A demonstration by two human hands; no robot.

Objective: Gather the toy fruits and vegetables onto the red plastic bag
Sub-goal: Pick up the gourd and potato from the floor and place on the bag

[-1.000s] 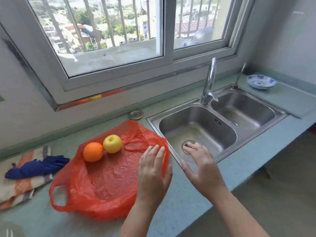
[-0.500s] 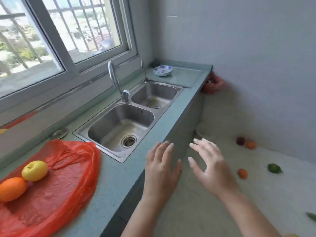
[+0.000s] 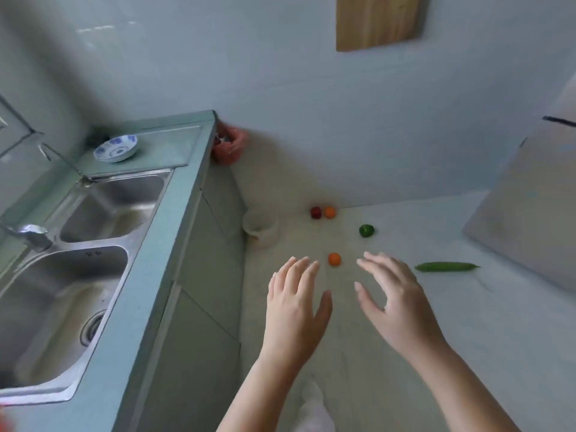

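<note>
5 toy foods (image 3: pixel 334 259) scattered on pale floor (image 3: pixel 389 353) beside counter (image 3: pixel 174 232).

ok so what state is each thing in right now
left hand, open, empty
right hand, open, empty
near orange, on floor, untouched
red fruit, on floor, untouched
far orange, on floor beside red fruit
green pepper, on floor
cucumber, lying flat on floor
bowl, upright on counter
</note>
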